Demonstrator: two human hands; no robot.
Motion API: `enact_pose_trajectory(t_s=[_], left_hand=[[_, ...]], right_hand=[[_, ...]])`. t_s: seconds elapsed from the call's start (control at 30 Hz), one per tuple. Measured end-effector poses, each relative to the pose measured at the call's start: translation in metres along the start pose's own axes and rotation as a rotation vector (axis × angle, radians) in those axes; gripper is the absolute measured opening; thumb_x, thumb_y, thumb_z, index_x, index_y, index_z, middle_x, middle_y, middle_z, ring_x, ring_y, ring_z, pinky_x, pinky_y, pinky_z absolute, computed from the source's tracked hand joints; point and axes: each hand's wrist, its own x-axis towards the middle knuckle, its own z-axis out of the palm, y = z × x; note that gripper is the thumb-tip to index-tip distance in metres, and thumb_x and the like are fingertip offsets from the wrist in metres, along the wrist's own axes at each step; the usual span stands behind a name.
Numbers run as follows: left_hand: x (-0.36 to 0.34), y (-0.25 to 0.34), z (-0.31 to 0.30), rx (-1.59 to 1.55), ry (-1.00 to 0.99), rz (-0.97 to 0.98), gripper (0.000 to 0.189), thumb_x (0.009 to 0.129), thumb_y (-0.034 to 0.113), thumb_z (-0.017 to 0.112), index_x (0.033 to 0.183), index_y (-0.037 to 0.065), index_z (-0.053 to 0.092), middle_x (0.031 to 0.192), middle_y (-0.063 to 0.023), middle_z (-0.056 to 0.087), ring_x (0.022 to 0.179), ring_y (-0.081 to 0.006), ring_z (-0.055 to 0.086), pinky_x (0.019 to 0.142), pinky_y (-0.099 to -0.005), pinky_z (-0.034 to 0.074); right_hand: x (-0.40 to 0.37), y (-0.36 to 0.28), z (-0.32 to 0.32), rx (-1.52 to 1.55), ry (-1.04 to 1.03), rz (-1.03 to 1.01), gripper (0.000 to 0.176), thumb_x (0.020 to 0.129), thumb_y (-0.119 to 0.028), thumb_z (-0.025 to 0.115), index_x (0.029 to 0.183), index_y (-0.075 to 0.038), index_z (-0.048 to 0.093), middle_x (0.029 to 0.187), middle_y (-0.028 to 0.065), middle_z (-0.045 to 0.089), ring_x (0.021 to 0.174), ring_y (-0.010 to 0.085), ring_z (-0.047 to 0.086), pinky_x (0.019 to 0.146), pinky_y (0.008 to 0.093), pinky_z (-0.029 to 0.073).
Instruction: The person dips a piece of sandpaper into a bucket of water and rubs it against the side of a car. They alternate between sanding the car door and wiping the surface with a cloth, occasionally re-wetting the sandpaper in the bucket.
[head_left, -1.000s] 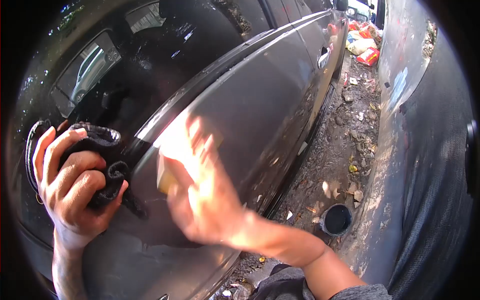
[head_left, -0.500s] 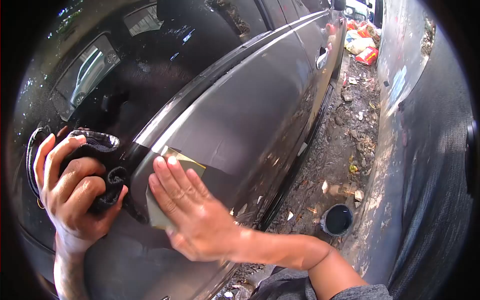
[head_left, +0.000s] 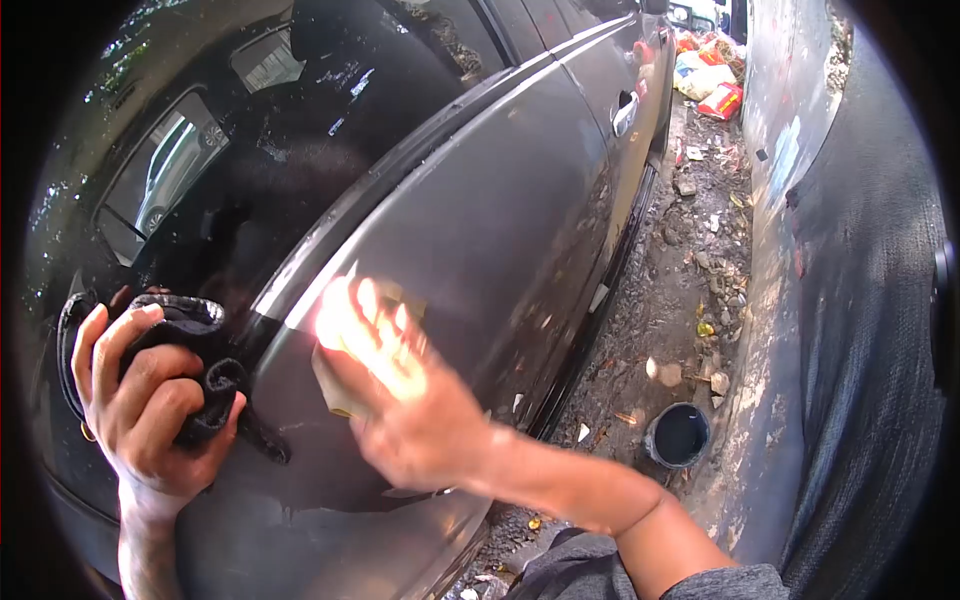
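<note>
At the left, my left hand (head_left: pixel 150 410) grips a bunched black cloth (head_left: pixel 190 325) against the car's dark window glass (head_left: pixel 290 190). Part of the cloth hangs down beside my fingers. My right hand (head_left: pixel 400 390) lies with its fingers stretched over a yellowish-green sheet of sandpaper (head_left: pixel 338 385), pressing it on the grey car door (head_left: pixel 470 240) just below the window trim. Most of the sheet is hidden under the palm; its edges stick out on both sides. Bright sunlight washes out the fingers, and the hand is somewhat blurred.
A small dark bucket of liquid (head_left: pixel 680 436) stands on the littered dirt ground (head_left: pixel 690 270) between the car and a wall (head_left: pixel 775 230). Dark fabric (head_left: pixel 870 330) hangs at the right. Bags of rubbish (head_left: pixel 712 78) lie at the far end. A door handle (head_left: pixel 624 112) sticks out farther along.
My right hand has slid slightly to the right and up along the door with the sandpaper, into sunlight. My left hand still holds the cloth. The view has shifted a little.
</note>
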Motion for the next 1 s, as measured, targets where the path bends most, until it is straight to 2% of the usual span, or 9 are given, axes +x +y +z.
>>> enact_pose_trajectory(t_s=[0.4, 0.47, 0.53, 0.73, 0.83, 0.87, 0.93, 0.97, 1.0], left_hand=[[0.003, 0.004, 0.0, -0.005, 0.038, -0.015, 0.032, 0.057, 0.015, 0.084, 0.066, 0.011, 0.053, 0.082, -0.0038, 0.064, 0.115, -0.0345, 0.063, 0.112, -0.0594, 0.035], [0.001, 0.003, 0.001, -0.018, 0.034, -0.019, 0.032, 0.058, 0.015, 0.084, 0.067, 0.011, 0.053, 0.083, -0.0039, 0.064, 0.115, -0.0344, 0.062, 0.113, -0.0597, 0.034], [0.002, 0.003, 0.001, 0.017, 0.031, -0.009, 0.032, 0.058, 0.016, 0.084, 0.067, 0.011, 0.053, 0.083, -0.004, 0.064, 0.114, -0.0343, 0.062, 0.112, -0.0597, 0.035], [0.0, 0.002, 0.002, -0.008, 0.005, -0.007, 0.033, 0.063, 0.018, 0.082, 0.068, 0.01, 0.05, 0.084, -0.0054, 0.062, 0.117, -0.0363, 0.06, 0.113, -0.0611, 0.033], [0.001, 0.003, 0.0, 0.008, 0.041, 0.006, 0.033, 0.057, 0.016, 0.084, 0.066, 0.011, 0.052, 0.083, -0.0042, 0.064, 0.113, -0.0346, 0.062, 0.111, -0.0603, 0.036], [-0.001, 0.003, 0.0, -0.002, 0.036, -0.005, 0.033, 0.057, 0.016, 0.083, 0.066, 0.011, 0.052, 0.083, -0.0043, 0.064, 0.113, -0.0347, 0.062, 0.111, -0.0607, 0.035], [0.0, 0.0, 0.005, -0.016, 0.047, -0.033, 0.033, 0.057, 0.016, 0.083, 0.066, 0.011, 0.052, 0.082, -0.0043, 0.064, 0.114, -0.0348, 0.062, 0.111, -0.061, 0.035], [-0.001, -0.001, 0.005, -0.018, 0.037, -0.016, 0.033, 0.059, 0.016, 0.082, 0.067, 0.011, 0.051, 0.083, -0.0048, 0.063, 0.115, -0.0355, 0.061, 0.112, -0.0616, 0.034], [-0.002, -0.002, 0.005, -0.017, 0.027, 0.004, 0.032, 0.062, 0.017, 0.081, 0.067, 0.01, 0.05, 0.083, -0.0053, 0.063, 0.117, -0.0361, 0.06, 0.113, -0.0623, 0.033]], right_hand=[[0.022, 0.051, -0.014, -0.413, 0.239, 0.182, 0.067, 0.097, -0.02, 0.042, 0.152, 0.014, 0.027, 0.162, 0.0345, 0.022, 0.152, 0.0488, 0.021, 0.125, 0.0513, 0.014], [-0.015, 0.012, -0.007, -0.036, -0.102, -0.019, 0.068, 0.096, -0.02, 0.042, 0.153, 0.013, 0.023, 0.163, 0.0339, 0.019, 0.153, 0.0467, 0.018, 0.125, 0.0532, 0.011], [0.02, 0.054, -0.014, -0.838, -0.052, 0.14, 0.068, 0.096, -0.023, 0.04, 0.152, 0.012, 0.027, 0.164, 0.0329, 0.019, 0.153, 0.0474, 0.02, 0.126, 0.0527, 0.007], [-0.004, 0.037, -0.009, -0.043, 0.077, 0.013, 0.07, 0.095, -0.021, 0.047, 0.155, 0.009, 0.026, 0.163, 0.0309, 0.023, 0.154, 0.0433, 0.019, 0.126, 0.0482, 0.01], [0.039, 0.098, -0.025, -0.365, 0.297, 0.171, 0.07, 0.097, -0.019, 0.044, 0.156, 0.011, 0.022, 0.163, 0.0325, 0.021, 0.154, 0.0448, 0.016, 0.125, 0.0515, 0.015], [0.036, 0.05, -0.02, -0.894, -0.132, 0.361, 0.067, 0.097, -0.017, 0.042, 0.155, 0.01, 0.024, 0.164, 0.0305, 0.019, 0.155, 0.0441, 0.017, 0.126, 0.0528, 0.014], [-0.011, 0.025, -0.007, 0.04, 0.027, 0.062, 0.064, 0.097, -0.016, 0.039, 0.155, 0.008, 0.028, 0.166, 0.028, 0.017, 0.156, 0.0425, 0.013, 0.126, 0.0526, 0.012], [-0.007, 0.05, -0.017, -0.048, 0.018, -0.042, 0.063, 0.096, -0.015, 0.038, 0.155, 0.007, 0.03, 0.167, 0.0262, 0.016, 0.157, 0.0407, 0.008, 0.127, 0.0523, 0.009], [0.015, 0.071, -0.008, 0.365, 0.031, 0.28, 0.065, 0.096, -0.016, 0.04, 0.155, 0.008, 0.029, 0.167, 0.0267, 0.016, 0.157, 0.0405, 0.006, 0.127, 0.0515, 0.008]])
